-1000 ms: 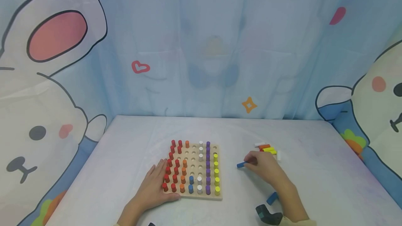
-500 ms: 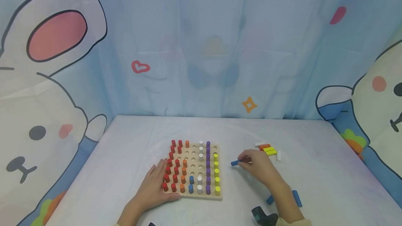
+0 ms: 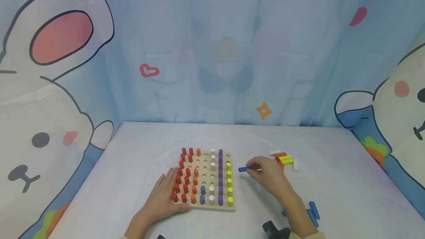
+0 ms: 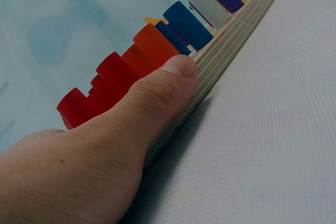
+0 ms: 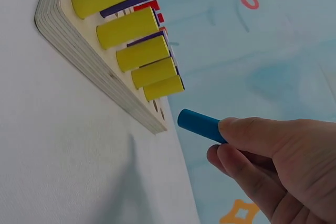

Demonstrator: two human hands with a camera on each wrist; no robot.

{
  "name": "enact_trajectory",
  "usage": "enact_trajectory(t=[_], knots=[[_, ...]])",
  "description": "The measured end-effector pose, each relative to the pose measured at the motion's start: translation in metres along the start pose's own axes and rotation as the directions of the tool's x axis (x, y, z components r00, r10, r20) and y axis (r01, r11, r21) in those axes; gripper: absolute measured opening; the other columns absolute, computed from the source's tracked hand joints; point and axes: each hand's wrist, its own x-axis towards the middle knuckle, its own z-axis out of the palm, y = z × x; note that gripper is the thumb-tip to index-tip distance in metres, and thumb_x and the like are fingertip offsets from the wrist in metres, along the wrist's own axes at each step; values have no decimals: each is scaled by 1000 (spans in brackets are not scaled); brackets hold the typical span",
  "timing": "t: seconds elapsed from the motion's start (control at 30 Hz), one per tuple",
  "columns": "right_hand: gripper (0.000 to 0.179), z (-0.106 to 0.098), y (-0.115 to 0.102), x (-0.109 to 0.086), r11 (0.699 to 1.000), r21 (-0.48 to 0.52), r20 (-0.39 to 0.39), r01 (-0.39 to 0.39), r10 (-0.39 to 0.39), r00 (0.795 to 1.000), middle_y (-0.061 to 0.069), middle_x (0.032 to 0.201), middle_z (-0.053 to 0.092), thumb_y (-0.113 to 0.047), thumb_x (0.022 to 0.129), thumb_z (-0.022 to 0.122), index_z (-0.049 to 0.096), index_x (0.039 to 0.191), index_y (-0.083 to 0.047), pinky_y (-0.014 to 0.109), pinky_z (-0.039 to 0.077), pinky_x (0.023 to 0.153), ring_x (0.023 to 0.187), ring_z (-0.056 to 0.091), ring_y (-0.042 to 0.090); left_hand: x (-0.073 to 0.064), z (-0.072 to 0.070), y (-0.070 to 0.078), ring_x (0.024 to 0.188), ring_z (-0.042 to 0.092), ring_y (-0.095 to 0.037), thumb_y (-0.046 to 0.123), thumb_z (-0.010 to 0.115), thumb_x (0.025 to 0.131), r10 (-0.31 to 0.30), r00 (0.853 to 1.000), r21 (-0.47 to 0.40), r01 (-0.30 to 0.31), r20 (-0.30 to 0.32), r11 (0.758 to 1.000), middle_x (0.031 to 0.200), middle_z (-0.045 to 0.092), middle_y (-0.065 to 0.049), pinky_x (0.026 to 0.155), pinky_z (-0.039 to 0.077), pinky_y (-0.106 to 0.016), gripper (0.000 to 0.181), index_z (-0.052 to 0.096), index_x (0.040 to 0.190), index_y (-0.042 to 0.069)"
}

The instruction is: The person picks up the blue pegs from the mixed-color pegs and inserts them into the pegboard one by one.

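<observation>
My right hand (image 3: 270, 176) pinches a blue wooden peg (image 5: 199, 125) near one end, thumb against fingers, with the other end jutting out to the left. It hovers above the table, right of a wooden pegboard (image 3: 233, 180). My left hand (image 3: 161, 196) rests at the board's near left corner, fingers stretched along the left side and thumb (image 4: 163, 90) along the front edge. Upright pegs stand in columns on the board: red (image 3: 184, 197), orange, blue (image 3: 202, 199), white (image 3: 211, 199), purple (image 3: 220, 200) and yellow (image 3: 230, 201). Bare holes show among the middle columns and at the far right corner.
Loose white, orange and yellow pegs (image 3: 285, 160) lie in a pile beyond my right hand. Several blue pegs (image 3: 313, 209) lie beside my right forearm. A dark device (image 3: 275, 230) is at the right wrist. Behind the white table (image 3: 159, 135) hangs a printed blue curtain (image 3: 212, 47).
My right hand has moved left toward the board, carrying the blue peg. More of the loose blue pegs and the pile now show past the arm. My left hand stays in place.
</observation>
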Motion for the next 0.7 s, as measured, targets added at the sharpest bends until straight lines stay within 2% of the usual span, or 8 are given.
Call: enact_trajectory(t=[0.17, 0.43, 0.7], knots=[[19, 3, -6, -2, 1000, 7, -49, 22, -22, 999, 1, 93, 70, -14, 79, 77, 69, 96, -13, 36, 59, 78, 88, 67, 17, 0, 0, -1, 147, 21, -21, 87, 56, 61, -9, 1000, 4, 8, 13, 1000, 158, 24, -9, 120, 15, -48, 125, 21, 152, 9], [18, 8, -19, -4, 998, 57, -67, 40, -36, 997, 0, 92, 70, -13, 79, 77, 69, 95, -14, 34, 58, 79, 87, 67, 14, 1, 1, -2, 147, 20, -21, 89, 52, 61, -7, 1000, 6, 7, 21, 1000, 158, 24, -8, 120, 15, -49, 125, 21, 152, 9], [17, 14, -30, -9, 996, 45, -94, 75, -71, 993, -2, 89, 70, -12, 78, 78, 69, 92, -15, 32, 59, 77, 87, 68, 13, 1, 0, -1, 147, 20, -21, 87, 55, 61, -11, 1000, -3, 11, 28, 1000, 158, 24, -8, 120, 14, -49, 124, 21, 152, 9]])
